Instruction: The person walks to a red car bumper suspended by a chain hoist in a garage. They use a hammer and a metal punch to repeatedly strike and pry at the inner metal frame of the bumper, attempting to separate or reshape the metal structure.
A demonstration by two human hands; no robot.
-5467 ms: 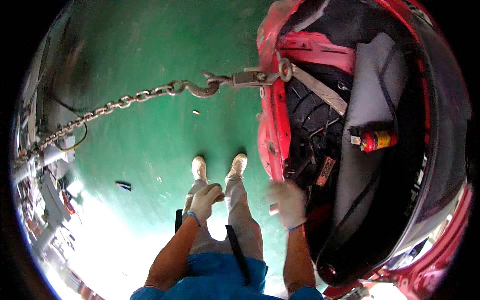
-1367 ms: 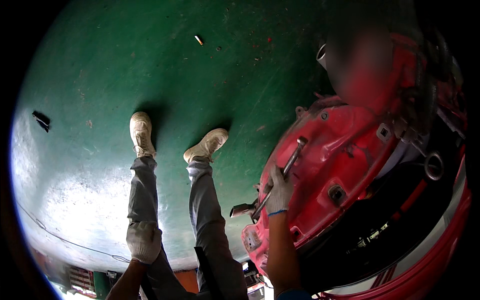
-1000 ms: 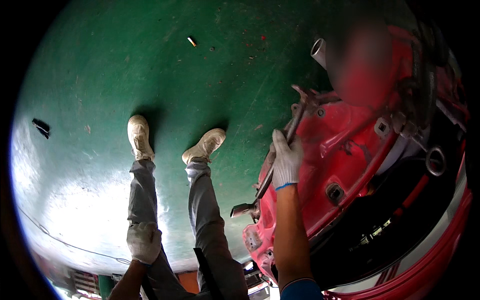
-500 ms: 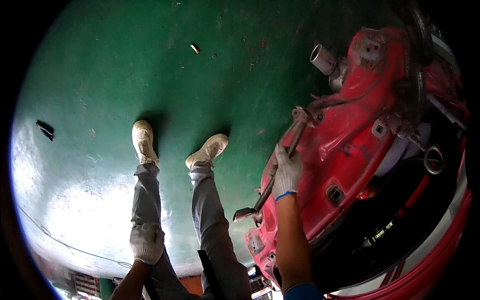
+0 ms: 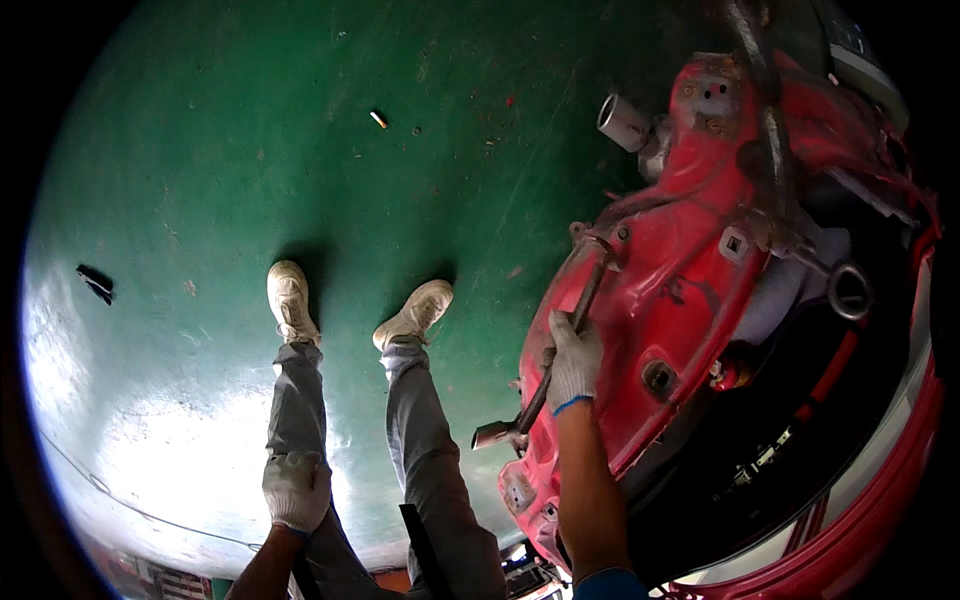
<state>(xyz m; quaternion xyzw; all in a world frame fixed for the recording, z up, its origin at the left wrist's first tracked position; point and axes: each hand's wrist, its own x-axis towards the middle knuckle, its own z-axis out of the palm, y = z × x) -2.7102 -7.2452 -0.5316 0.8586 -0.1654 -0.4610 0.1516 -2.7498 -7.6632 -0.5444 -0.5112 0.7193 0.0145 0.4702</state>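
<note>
My right hand (image 5: 576, 362) wears a white knit glove with a blue cuff. Its fingers are closed round a dark metal bar (image 5: 587, 292) that slants along the edge of a dented red car body panel (image 5: 690, 235). The bar's upper end curves over beside a small bracket on the panel; whether it hooks into anything I cannot tell. Near the bar's lower end is a metal pipe tip (image 5: 491, 434). My left hand (image 5: 298, 490), gloved in white too, rests on my left knee with its fingers curled down over it.
A metal clamp assembly (image 5: 775, 150) with a ring (image 5: 850, 290) is attached at the panel's far right side. An exhaust tip (image 5: 622, 122) juts out beyond the panel. On the green floor (image 5: 230, 170) lie a cigarette butt (image 5: 378, 119), a dark object (image 5: 95, 284) and a thin cable (image 5: 160, 515).
The view has turned slightly, shifting the panel and the clamp leftward in the picture. The bar's upper end now lies further in over the red panel. Both hands keep their holds.
</note>
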